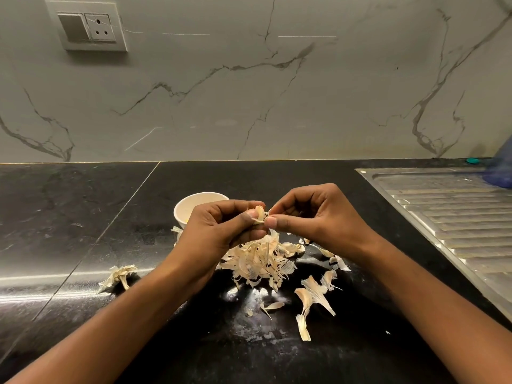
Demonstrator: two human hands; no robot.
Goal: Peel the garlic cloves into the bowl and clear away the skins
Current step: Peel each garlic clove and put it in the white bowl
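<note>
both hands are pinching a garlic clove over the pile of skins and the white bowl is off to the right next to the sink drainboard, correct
Not quite. In the head view the white bowl sits behind the left hand, apart from the sink drainboard on the right. The rest holds: the left hand and the right hand pinch the garlic clove over the pile of skins.

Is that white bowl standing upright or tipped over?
Upright: the white bowl sits rim-up on the black counter, partly behind the left hand.
</note>
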